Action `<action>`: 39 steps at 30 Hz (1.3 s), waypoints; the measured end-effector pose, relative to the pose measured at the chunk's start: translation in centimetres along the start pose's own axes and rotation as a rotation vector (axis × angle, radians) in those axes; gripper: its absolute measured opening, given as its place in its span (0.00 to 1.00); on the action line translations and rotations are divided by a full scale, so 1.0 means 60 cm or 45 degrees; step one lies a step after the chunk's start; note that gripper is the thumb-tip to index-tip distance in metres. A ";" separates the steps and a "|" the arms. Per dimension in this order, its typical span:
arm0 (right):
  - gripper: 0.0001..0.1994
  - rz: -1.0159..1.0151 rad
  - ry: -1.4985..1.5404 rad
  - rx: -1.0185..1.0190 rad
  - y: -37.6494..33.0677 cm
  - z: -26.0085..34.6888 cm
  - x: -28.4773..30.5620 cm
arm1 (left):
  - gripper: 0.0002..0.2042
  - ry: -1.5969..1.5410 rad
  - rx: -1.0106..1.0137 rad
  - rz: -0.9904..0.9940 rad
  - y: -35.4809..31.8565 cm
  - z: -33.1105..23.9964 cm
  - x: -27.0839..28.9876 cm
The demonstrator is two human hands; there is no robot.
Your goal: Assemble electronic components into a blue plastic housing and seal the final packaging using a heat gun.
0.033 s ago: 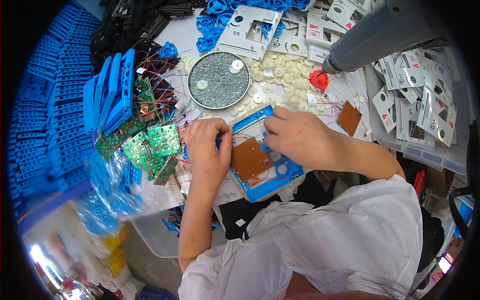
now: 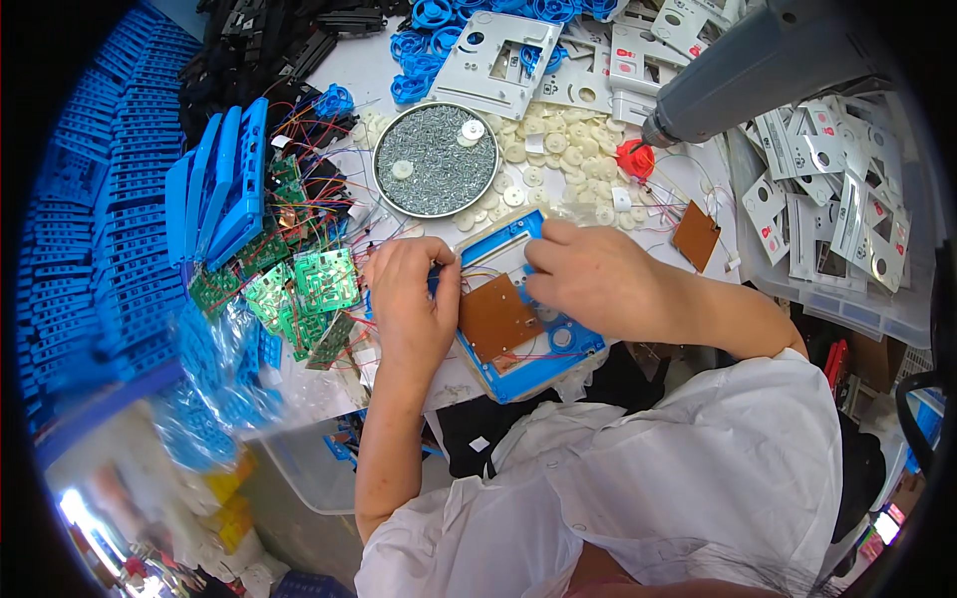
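A blue plastic housing (image 2: pixel 518 382) lies at the table's front, a brown circuit board (image 2: pixel 496 317) and thin wires inside it. Along its left side is my left hand (image 2: pixel 412 299), fingers curled and thumb closed in; a bit of dark blue plastic (image 2: pixel 435 283) shows between them, mostly hidden. My right hand (image 2: pixel 603 284) reaches over the housing's upper right part, its fingertips pinched together and pressed down inside. Whatever those fingertips hold is covered by the hand.
A round tin of small screws (image 2: pixel 439 164) stands behind the housing, beside scattered cream plastic discs (image 2: pixel 573 149). Green circuit boards (image 2: pixel 319 284) with tangled wires lie left. A grey electric screwdriver (image 2: pixel 768 75) hangs at upper right, above white panels (image 2: pixel 797 214) in a clear bin.
My right hand has shifted very slightly to the left over the housing. Everything else looks the same.
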State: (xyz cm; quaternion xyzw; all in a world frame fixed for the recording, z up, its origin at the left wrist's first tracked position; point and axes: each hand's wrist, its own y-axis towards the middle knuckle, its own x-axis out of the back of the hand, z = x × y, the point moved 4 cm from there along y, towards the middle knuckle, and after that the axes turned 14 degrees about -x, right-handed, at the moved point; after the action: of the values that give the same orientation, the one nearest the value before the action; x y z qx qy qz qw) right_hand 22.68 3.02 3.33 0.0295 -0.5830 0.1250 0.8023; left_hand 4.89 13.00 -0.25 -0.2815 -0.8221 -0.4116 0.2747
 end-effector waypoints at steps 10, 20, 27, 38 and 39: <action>0.07 -0.073 0.105 0.045 0.004 -0.003 -0.007 | 0.10 -0.181 -0.190 0.193 0.007 -0.037 0.005; 0.07 -0.276 0.435 0.073 0.006 -0.021 -0.011 | 0.07 -0.181 0.168 0.228 0.004 -0.041 -0.024; 0.08 -0.368 0.429 0.168 0.011 -0.033 -0.040 | 0.08 -0.085 -0.038 0.202 0.015 -0.046 -0.036; 0.06 -0.509 0.570 -0.134 0.009 -0.028 -0.053 | 0.08 -0.106 -0.102 0.230 0.016 -0.043 -0.039; 0.06 -0.506 0.565 -0.143 0.008 -0.027 -0.053 | 0.08 -0.097 -0.092 0.233 0.016 -0.042 -0.039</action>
State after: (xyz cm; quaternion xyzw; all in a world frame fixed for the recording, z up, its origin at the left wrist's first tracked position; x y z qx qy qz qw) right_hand 23.18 3.28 -0.23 0.0706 -0.3821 -0.0634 0.9192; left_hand 7.75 10.83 -0.03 -0.3805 -0.7875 -0.4031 0.2693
